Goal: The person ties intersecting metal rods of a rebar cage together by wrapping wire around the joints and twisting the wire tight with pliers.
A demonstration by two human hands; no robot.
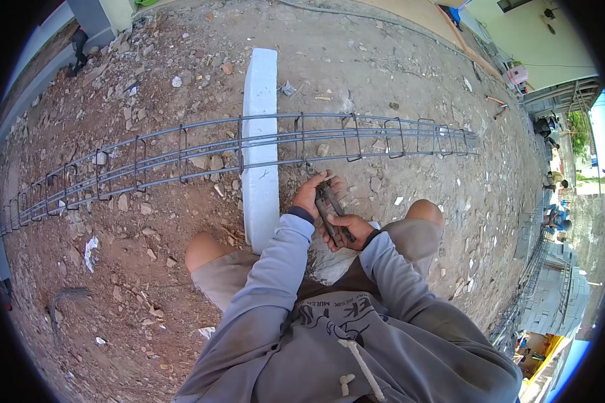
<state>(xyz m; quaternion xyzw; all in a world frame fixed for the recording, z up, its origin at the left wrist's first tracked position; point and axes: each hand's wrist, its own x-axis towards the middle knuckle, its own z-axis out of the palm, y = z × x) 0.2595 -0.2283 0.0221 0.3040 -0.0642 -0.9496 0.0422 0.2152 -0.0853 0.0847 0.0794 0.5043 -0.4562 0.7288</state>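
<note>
Runs crosswise ahead of knees as 1 long rebar cage, above ground in view and over 1 pale beam. Looks slender, open-sided and dull grey; shows several long bars and many thin rectangular ties, widely spaced mid-span, crowded-looking toward both ends. Appears bowed in this wide view; cannot tell true straightness. Just beyond both hands, near edge of cage. In left hand: upper end of dark pliers, fingers curled, mostly closed around metal. In right hand: lower part of same pliers, near handles, thumb laid along, fingers bent around. Cannot tell whether wire sits between fingertips. Pliers slant between 2 hands, worn-looking, dark grey-brown, long-handled. Below, between knees, 1 pale object, partly hidden, too unclear to name. All around: reddish-brown to grey soil, strewn with stones and white scraps.
</note>
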